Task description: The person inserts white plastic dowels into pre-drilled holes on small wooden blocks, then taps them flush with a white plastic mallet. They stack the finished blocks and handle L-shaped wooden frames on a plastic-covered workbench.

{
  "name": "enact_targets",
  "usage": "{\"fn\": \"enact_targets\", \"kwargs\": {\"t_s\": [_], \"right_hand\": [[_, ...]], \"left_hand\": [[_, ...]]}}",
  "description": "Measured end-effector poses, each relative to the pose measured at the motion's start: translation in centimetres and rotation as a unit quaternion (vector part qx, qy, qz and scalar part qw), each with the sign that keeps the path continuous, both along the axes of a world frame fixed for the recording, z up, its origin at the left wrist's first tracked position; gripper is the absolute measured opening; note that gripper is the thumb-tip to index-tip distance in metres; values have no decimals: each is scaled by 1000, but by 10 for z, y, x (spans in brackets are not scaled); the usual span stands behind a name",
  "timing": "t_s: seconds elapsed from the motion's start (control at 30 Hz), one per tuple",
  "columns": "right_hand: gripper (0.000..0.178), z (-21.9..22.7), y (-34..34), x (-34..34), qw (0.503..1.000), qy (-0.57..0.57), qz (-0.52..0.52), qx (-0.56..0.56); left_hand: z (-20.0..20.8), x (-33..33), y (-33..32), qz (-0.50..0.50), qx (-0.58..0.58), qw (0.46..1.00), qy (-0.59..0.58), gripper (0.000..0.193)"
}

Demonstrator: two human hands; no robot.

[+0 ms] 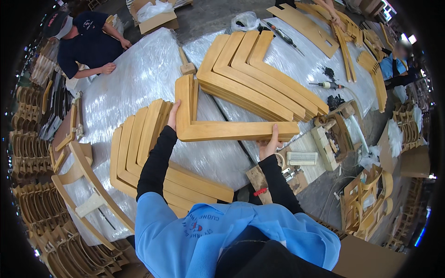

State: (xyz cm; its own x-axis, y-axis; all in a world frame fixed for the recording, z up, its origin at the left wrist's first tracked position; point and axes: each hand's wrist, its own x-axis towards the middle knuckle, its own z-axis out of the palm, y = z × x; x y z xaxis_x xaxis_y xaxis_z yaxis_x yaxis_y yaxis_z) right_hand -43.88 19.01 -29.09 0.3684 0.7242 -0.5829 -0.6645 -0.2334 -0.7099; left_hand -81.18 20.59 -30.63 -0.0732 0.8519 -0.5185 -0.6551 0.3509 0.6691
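Note:
Between my hands is an L-shaped wooden frame piece (236, 129), its short arm pointing away from me and its long arm running to the right. My left hand (174, 115) grips the piece at its left side, near the corner. At the far end of the long arm, my right hand (270, 142) is closed round it with the thumb on top. Beyond the held piece lies a stack of similar angled pieces (259, 74). Another stack of angled pieces (139, 134) lies to the left, partly hidden behind my left sleeve.
A wooden mallet (187, 67) rests on the plastic-covered table (134, 69). To the right are a power tool (330, 85), a wooden jig (324, 143) and a sanding block (302, 158). A person in dark clothes (88, 41) stands far left; curved wooden parts (92, 180) lean near left.

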Motion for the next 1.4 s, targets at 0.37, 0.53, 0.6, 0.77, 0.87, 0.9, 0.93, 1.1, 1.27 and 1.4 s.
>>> {"fn": "enact_targets", "kwargs": {"t_s": [0.37, 0.53, 0.6, 0.77, 0.87, 0.9, 0.93, 1.1, 1.27, 1.4], "right_hand": [[100, -23, 29, -18, 997, 34, 69, 1], [97, -26, 29, -31, 993, 67, 99, 4], [96, -26, 32, -41, 991, 76, 108, 6], [103, -21, 46, -70, 994, 94, 56, -10], [94, -11, 44, -86, 995, 97, 12, -28], [86, -8, 42, -88, 995, 94, -7, -38], [84, -9, 38, -87, 994, 107, 11, -26], [75, -28, 18, -70, 985, 128, 116, 20], [77, -60, 16, -64, 980, 129, 139, 53], [79, -25, 22, -82, 988, 110, 104, 34]], "left_hand": [[-11, -24, 55, -19, -35, 999, 35, 59], [4, -35, 59, -18, -26, 998, 54, 58], [12, -42, 63, -6, -36, 997, 66, 57], [31, -65, 84, -28, -50, 993, 98, 56], [26, -79, 98, -51, -56, 992, 105, 56], [28, -77, 101, -56, -55, 991, 107, 56], [30, -74, 103, -60, -54, 991, 109, 56], [25, -60, 85, -8, -41, 988, 150, 57], [25, -61, 82, -11, -36, 990, 139, 57], [28, -64, 111, -39, -22, 991, 130, 56]]}}
